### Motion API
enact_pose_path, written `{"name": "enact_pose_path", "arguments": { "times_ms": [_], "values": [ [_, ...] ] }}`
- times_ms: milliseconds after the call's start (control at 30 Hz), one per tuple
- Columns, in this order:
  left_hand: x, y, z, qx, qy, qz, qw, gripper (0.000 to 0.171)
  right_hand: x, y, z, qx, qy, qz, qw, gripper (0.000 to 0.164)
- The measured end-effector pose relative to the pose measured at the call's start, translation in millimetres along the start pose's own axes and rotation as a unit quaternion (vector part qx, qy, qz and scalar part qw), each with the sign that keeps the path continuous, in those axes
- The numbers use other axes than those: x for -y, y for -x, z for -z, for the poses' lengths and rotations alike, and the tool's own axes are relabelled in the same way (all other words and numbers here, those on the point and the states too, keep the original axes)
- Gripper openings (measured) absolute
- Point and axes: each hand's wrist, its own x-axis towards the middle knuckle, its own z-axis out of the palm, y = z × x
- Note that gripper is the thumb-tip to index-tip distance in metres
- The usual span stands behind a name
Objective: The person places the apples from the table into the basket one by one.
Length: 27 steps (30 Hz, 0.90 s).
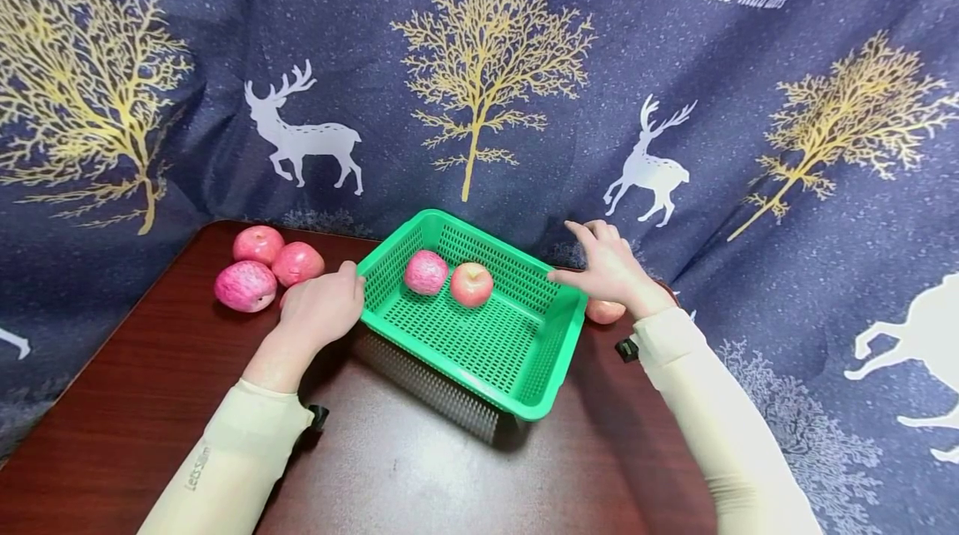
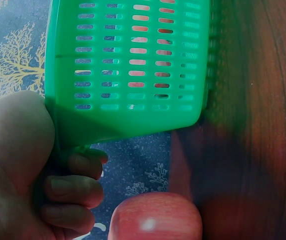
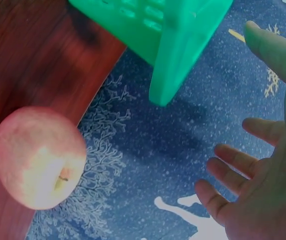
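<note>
A green plastic basket [image 1: 479, 389] with slotted walls is near the back of the table, two apples in it: a pink one [image 1: 426, 272] and a yellow-red one [image 1: 472, 284]. At its left end my left hand [image 1: 322, 306] grips the rim, fingers curled beneath it, as the left wrist view shows. My right hand [image 1: 610, 265] is spread by the right end, thumb towards the rim; in the right wrist view the hand [image 3: 262, 175] stands apart from the basket [image 3: 170, 55]. Below it, an apple [image 3: 39, 157] sits at the table's edge.
Several red apples [image 1: 258, 245] are grouped at the table's back left, one partly hidden behind my left hand. The brown table [image 1: 419, 468] extends in front of the basket. A dark blue cloth [image 1: 524, 169] with deer and trees hangs close behind.
</note>
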Motion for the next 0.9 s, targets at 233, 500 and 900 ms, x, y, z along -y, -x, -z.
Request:
{"name": "enact_pose_path", "arguments": {
  "times_ms": [233,500,900],
  "values": [
    [1.3,-0.4,-0.5,0.002,-0.003,0.0,1.0,0.026,-10.2,5.2,0.3,-0.006,0.005,-0.008,1.0,0.097],
    [1.5,-0.7,0.0,0.002,-0.003,0.001,1.0,0.026,-18.0,12.1,-0.2,0.011,0.003,-0.028,1.0,0.096],
    [1.3,-1.0,-1.8,-0.003,-0.004,-0.003,1.0,0.027,-27.4,21.3,-2.6,0.031,-0.001,-0.045,0.999,0.094]
  ]
}}
